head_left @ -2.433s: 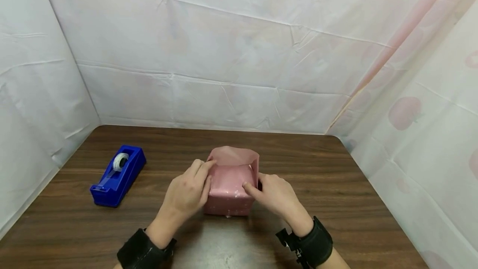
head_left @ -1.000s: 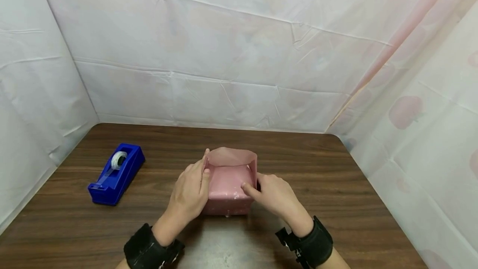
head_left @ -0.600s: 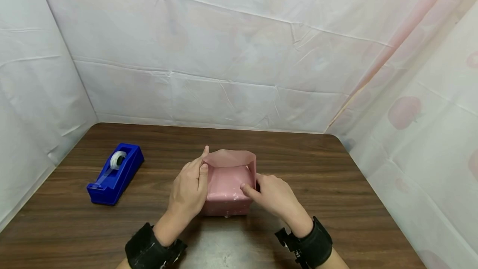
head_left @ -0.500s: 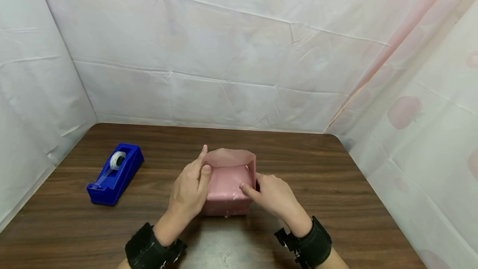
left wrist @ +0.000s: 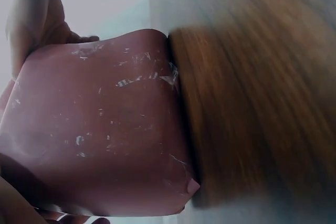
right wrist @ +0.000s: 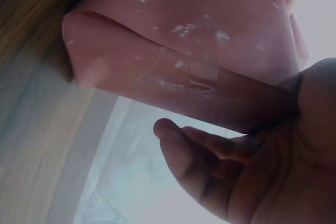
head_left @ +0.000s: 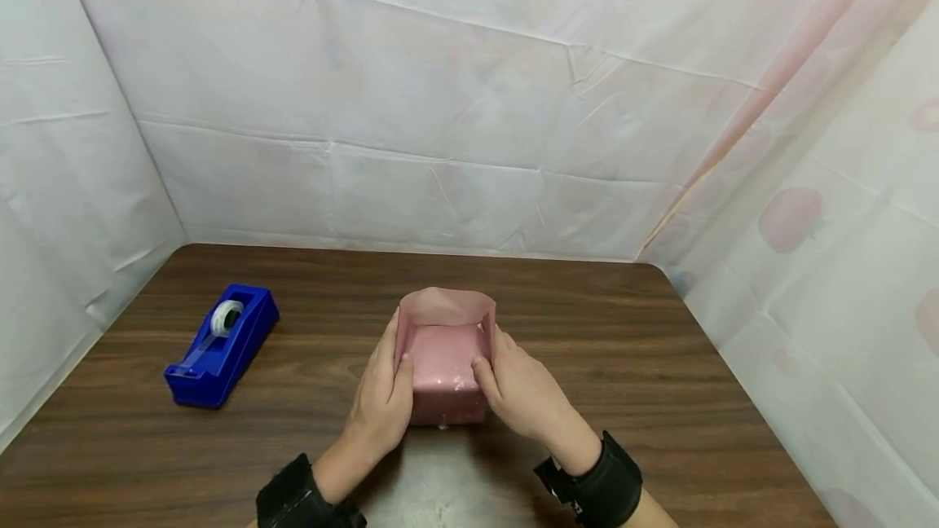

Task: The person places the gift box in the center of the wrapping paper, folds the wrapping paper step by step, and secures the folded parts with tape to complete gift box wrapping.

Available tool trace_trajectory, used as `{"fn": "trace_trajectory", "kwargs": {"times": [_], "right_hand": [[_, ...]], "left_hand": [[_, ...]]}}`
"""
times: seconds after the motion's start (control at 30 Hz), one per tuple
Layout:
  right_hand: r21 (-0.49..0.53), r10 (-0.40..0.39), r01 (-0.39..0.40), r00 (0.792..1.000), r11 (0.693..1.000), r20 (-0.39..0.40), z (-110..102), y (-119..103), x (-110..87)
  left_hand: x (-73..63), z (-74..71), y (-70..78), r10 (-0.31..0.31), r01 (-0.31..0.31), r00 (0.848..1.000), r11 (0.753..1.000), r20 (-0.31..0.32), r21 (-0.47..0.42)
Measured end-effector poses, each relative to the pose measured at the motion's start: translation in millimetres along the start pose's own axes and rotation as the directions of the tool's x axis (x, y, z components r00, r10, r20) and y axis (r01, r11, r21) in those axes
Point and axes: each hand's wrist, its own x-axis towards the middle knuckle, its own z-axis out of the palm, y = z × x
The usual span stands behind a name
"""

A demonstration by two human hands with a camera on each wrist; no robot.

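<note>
A box wrapped in glossy pink paper point(head_left: 443, 361) stands on the brown wood table point(head_left: 587, 324). At its far end the paper rises as a loose, upright collar point(head_left: 446, 306). My left hand point(head_left: 384, 398) holds the left side, thumb along the top edge and fingers down the outer wall. Opposite it, my right hand point(head_left: 522, 393) holds the right side, its thumb on the near right corner. In the left wrist view, bits of clear tape point(left wrist: 126, 81) cling to the near face. The right wrist view shows a folded paper seam point(right wrist: 157, 45) along the side.
A blue tape dispenser point(head_left: 222, 346) with a roll of clear tape point(head_left: 226, 318) stands at the left of the table. White sheets point(head_left: 440, 104) hang behind and at both sides. Each wrist wears a black band point(head_left: 605, 479).
My left hand has slid back from the far left corner down to the box's left side. My right hand's fingers have straightened along the right wall. The collar stands more squarely.
</note>
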Motion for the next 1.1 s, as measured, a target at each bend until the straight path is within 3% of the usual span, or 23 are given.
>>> {"fn": "trace_trajectory", "kwargs": {"times": [0.37,0.67,0.97,1.1], "right_hand": [[0.014,-0.115,0.115,0.993,0.993,0.028,-3,5,-2.6],[0.117,-0.094,0.090,0.995,0.989,0.028,-4,1,-3.2],[0.126,-0.135,0.134,0.991,0.983,0.002,6,1,-4.5],[0.128,-0.120,0.117,0.993,0.985,0.016,9,-2,-5.3]], "left_hand": [[2.7,-0.7,-0.3,-0.049,0.054,0.997,0.994,0.052,-0.100],[2.1,-1.1,-0.7,-0.083,0.089,0.995,0.988,0.057,-0.123],[2.6,-0.5,-1.4,-0.094,0.099,0.994,0.989,0.055,-0.109],[2.7,-0.4,-1.4,-0.082,0.089,0.995,0.990,0.059,-0.113]]}}
